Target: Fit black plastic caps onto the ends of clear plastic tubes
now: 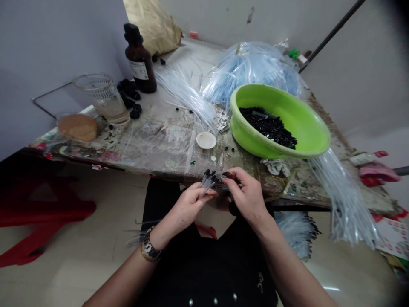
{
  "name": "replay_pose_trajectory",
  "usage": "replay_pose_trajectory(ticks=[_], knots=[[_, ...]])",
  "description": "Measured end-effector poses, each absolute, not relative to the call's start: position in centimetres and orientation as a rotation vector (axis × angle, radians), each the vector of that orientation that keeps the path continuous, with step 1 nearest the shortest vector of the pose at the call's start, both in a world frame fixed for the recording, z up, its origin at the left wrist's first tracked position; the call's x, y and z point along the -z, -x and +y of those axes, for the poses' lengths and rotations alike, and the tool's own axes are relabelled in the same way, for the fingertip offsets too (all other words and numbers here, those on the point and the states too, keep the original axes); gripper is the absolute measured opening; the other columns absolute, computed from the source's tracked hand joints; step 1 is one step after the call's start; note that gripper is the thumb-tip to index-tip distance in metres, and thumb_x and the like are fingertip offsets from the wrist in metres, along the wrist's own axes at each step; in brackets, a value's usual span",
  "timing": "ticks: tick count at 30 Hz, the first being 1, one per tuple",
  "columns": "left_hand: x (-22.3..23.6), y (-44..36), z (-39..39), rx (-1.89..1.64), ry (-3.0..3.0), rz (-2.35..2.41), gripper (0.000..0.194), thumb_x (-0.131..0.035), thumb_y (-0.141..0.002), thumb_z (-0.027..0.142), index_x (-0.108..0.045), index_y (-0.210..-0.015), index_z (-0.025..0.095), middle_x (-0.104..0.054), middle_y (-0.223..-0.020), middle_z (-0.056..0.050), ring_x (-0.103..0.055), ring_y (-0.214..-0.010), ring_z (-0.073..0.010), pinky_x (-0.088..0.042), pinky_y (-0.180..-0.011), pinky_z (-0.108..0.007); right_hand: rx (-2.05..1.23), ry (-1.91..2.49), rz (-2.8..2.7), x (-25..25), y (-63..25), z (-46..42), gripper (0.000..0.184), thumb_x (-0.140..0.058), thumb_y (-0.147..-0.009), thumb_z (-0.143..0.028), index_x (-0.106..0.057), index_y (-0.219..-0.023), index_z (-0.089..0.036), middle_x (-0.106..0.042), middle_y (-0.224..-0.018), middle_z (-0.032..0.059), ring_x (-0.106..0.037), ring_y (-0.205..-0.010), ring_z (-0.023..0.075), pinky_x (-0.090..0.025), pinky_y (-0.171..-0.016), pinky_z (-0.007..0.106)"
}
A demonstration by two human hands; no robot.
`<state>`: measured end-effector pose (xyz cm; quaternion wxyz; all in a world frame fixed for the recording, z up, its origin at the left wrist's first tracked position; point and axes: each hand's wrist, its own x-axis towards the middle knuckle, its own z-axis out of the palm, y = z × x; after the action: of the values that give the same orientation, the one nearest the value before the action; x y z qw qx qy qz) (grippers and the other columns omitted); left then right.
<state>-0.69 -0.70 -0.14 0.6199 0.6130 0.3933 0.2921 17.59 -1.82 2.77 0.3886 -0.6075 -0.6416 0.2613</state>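
My left hand (188, 207) grips a small bundle of thin clear tubes (208, 180) with black caps on their ends, held just below the table's front edge. My right hand (246, 194) is closed beside it, its fingertips pinching a small black piece at the tube ends. A wristwatch sits on my left wrist. Just beyond the hands stands a green bowl (306, 128) holding several small black caps (270, 128).
A worn table (159, 145) carries loose clear tubes (188, 96), a bagged bundle of tubes (252, 68), a brown bottle (139, 59), a glass cup (105, 98), a small white lid (206, 140). More tubes (345, 200) hang off the right edge. A red stool (38, 221) stands at left.
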Motion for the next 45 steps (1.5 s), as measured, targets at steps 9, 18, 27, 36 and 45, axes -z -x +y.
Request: replay_pose_trajectory(ticks=[9, 18, 27, 36, 45], knots=[[0.3, 0.3, -0.8, -0.700, -1.443, 0.996, 0.021, -0.057, -0.085, 0.026, -0.076, -0.079, 0.020, -0.061, -0.095, -0.006, -0.058, -0.094, -0.0220, -0.045, -0.086, -0.032, -0.788, 1.378, -1.696, -4.4, -15.4, -3.0, 0.011, -0.055, -0.088, -0.019, -0.064, -0.081, -0.020, -0.069, -0.083, 0.0027, -0.063, -0.079, 0.0160, -0.049, -0.074, 0.027], [0.1, 1.7, -0.3, -0.679, -1.131, 0.903, 0.017, -0.066, -0.079, 0.031, -0.067, -0.073, 0.016, -0.055, -0.069, 0.001, -0.047, -0.062, -0.0117, -0.036, -0.060, -0.025, -0.926, 1.524, -1.507, -2.6, -16.1, -2.5, 0.009, -0.058, -0.084, -0.024, -0.062, -0.078, -0.019, -0.062, -0.071, -0.0006, -0.058, -0.068, 0.0141, -0.047, -0.063, 0.024], [0.3, 0.8, -0.5, -0.764, -1.152, 1.058, 0.025, -0.060, -0.082, 0.036, -0.073, -0.076, 0.015, -0.050, -0.067, 0.001, -0.042, -0.056, -0.0104, -0.030, -0.052, -0.024, -0.535, 1.563, -1.638, -2.2, -19.7, 1.6, 0.015, -0.054, -0.086, -0.025, -0.067, -0.090, -0.018, -0.072, -0.090, 0.0054, -0.065, -0.083, 0.0200, -0.050, -0.080, 0.032], [0.0, 0.6, -0.6, -0.814, -1.153, 1.119, 0.025, -0.061, -0.080, 0.036, -0.075, -0.076, 0.016, -0.051, -0.069, 0.000, -0.041, -0.055, -0.0100, -0.031, -0.051, -0.023, 0.105, 2.036, -2.004, -0.3, -22.0, 7.1, 0.029, -0.047, -0.090, -0.016, -0.069, -0.109, -0.016, -0.070, -0.102, 0.0150, -0.066, -0.084, 0.0250, -0.046, -0.073, 0.032], [-0.2, 0.7, -0.6, -0.850, -1.003, 1.132, 0.025, -0.066, -0.076, 0.038, -0.074, -0.074, 0.014, -0.053, -0.068, 0.000, -0.043, -0.053, -0.0083, -0.031, -0.049, -0.022, 0.135, 2.142, -2.007, 0.0, -21.8, 7.0, 0.019, -0.049, -0.090, -0.018, -0.067, -0.093, -0.017, -0.070, -0.086, 0.0116, -0.062, -0.072, 0.0223, -0.039, -0.063, 0.031]])
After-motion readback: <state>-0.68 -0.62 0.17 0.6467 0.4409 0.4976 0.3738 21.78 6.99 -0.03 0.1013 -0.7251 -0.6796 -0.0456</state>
